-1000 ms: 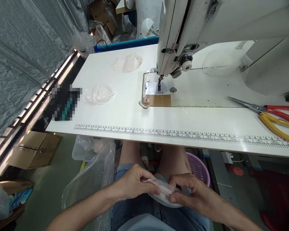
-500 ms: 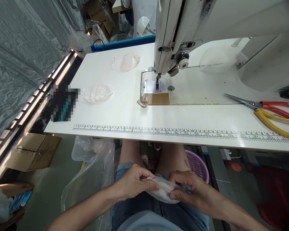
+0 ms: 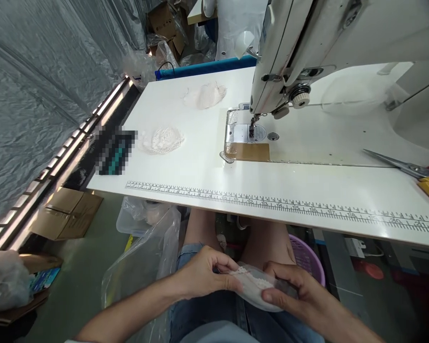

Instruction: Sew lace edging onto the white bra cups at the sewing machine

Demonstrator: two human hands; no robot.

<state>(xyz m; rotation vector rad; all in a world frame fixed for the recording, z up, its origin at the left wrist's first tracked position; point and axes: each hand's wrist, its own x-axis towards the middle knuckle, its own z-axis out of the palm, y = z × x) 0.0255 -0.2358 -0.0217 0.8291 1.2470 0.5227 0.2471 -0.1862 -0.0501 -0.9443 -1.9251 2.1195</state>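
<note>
Grip of the left hand [image 3: 210, 276]: thumb and fingers pinch one end of a lace-trimmed white piece [image 3: 253, 288]; grip of the right hand [image 3: 300, 291]: thumb and fingers pinch the opposite end; the piece lies between them, over the lap and in front of the bench [image 3: 196, 171]; it is probably light, limp and rather slippery, its sheer cloth apt to crease and its lace to snag; the bunched lace edge likely offers the firmest hold, taken softly between thumb and fingertip; on the bench's front edge, a printed scale [image 3: 279, 206] bears small numerals, 12 and 20 among them; on the sewing machine [image 3: 343, 43], no brand can be read; on the far carton [image 3: 164, 24], dark marks are too small to decipher; at the bench's left end, a pixelated patch [image 3: 116, 152] hides any lettering.
</note>
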